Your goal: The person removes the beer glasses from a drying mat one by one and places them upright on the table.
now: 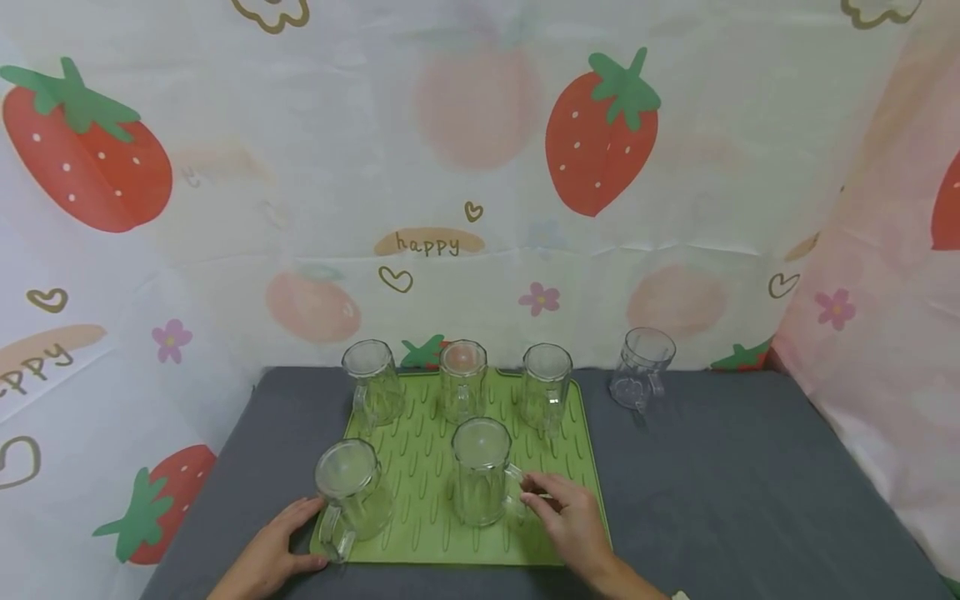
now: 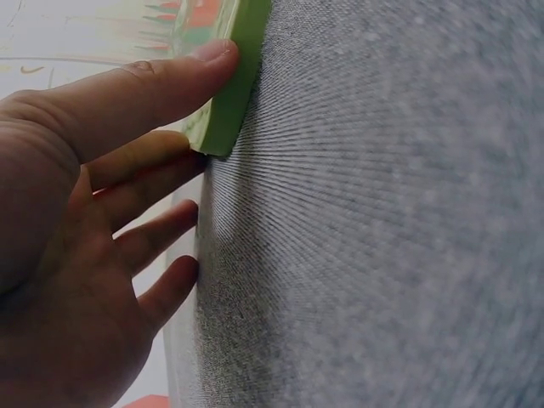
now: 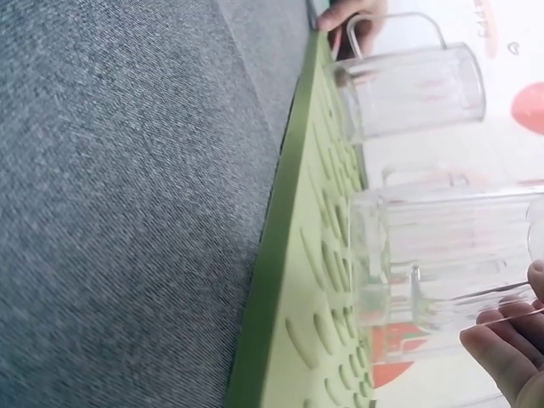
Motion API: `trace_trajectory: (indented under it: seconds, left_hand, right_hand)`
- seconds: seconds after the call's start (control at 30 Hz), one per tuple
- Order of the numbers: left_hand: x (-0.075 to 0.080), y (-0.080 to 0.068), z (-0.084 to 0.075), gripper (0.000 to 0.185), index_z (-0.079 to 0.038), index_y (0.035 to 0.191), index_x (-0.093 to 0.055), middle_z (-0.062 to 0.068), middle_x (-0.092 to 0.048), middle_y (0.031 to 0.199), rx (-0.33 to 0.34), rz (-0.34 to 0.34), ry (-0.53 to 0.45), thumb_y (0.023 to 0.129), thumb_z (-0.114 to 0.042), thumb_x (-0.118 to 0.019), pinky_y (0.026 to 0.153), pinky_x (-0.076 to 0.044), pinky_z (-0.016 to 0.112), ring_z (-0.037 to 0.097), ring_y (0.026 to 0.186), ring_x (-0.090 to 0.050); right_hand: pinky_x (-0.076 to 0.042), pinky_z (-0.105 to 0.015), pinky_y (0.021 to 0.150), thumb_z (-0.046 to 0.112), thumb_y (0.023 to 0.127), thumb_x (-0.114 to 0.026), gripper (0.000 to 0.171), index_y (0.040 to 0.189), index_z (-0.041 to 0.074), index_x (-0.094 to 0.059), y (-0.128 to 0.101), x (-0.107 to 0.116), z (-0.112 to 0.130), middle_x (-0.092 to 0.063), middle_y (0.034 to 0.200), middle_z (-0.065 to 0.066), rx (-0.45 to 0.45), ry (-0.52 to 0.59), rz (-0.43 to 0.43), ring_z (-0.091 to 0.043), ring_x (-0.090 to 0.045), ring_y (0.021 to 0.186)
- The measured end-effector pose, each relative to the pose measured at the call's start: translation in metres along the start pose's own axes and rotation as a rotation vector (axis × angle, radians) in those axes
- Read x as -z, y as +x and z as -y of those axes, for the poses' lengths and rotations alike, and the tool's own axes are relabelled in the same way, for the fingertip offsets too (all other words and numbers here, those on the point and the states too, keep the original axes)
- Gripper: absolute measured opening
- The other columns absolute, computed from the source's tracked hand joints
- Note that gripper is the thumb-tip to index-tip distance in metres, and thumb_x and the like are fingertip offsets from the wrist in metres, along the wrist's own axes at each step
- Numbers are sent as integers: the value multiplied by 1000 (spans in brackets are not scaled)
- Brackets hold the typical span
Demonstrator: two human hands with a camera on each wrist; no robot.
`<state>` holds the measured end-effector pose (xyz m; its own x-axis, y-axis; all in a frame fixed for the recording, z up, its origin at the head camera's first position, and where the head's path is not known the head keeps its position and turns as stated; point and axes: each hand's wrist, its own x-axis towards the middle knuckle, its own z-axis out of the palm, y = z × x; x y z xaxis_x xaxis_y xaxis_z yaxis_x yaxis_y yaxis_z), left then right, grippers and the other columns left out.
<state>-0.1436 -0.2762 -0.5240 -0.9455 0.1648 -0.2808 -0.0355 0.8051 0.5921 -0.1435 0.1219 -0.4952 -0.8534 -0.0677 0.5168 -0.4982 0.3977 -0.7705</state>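
Observation:
A green ribbed mat (image 1: 427, 467) lies on a grey cloth and carries several clear glass mugs. My right hand (image 1: 570, 512) pinches the handle of the front middle mug (image 1: 480, 471); the right wrist view shows its fingertips (image 3: 510, 353) curled at that handle beside the mug (image 3: 442, 255). My left hand (image 1: 281, 546) lies flat at the mat's front left corner, beside the front left mug (image 1: 348, 487). Seen from the left wrist, the thumb (image 2: 170, 76) presses the mat's edge (image 2: 225, 93) while the straight fingers rest on the cloth.
Three more mugs (image 1: 462, 379) stand in a row along the mat's far side. One lone mug (image 1: 641, 367) stands off the mat at the back right on the grey cloth (image 1: 720, 467). A strawberry-print curtain closes in the back and both sides.

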Motion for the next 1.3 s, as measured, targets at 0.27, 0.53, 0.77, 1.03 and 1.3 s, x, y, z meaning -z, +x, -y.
trace_trajectory:
  seconds: [0.27,0.53,0.77,1.03,1.3]
  left_hand:
    - [0,0,1,87,3,141,-47,31,-42,146,-2,6,-12,72,-35,-84,100,-38,66,54,137,-31]
    - [1,1,1,87,2,142,-47,31,-41,147,1,5,-11,72,-35,-84,100,-38,66,54,137,-31]
    - [0,1,1,87,3,141,-47,30,-42,146,-6,12,-12,73,-35,-84,102,-37,66,54,138,-31]
    - [-1,1,1,87,3,142,-46,31,-41,147,4,19,-19,73,-36,-83,102,-36,67,54,138,-30]
    - [0,0,0,87,1,143,-45,31,-39,148,10,21,-23,74,-37,-83,101,-37,66,54,138,-30]
  right_hand:
    - [-59,-19,65,-8,76,-74,24,98,3,-75,8,8,-1,-75,88,-6,12,9,19,-19,-73,79]
    - [-59,-20,63,-4,77,-75,22,99,0,-75,20,22,-3,-75,90,-8,63,-35,34,-17,-72,79]
    - [-59,-21,64,-3,80,-73,21,101,0,-75,29,35,-1,-75,91,-9,77,-46,37,-19,-72,80]
    - [-58,-20,63,-2,80,-74,19,98,2,-75,40,49,5,-75,88,-8,118,-58,10,-12,-71,79]
    - [-57,-17,63,-4,79,-75,18,97,0,-74,52,62,14,-74,85,-7,153,-63,2,-6,-69,78]
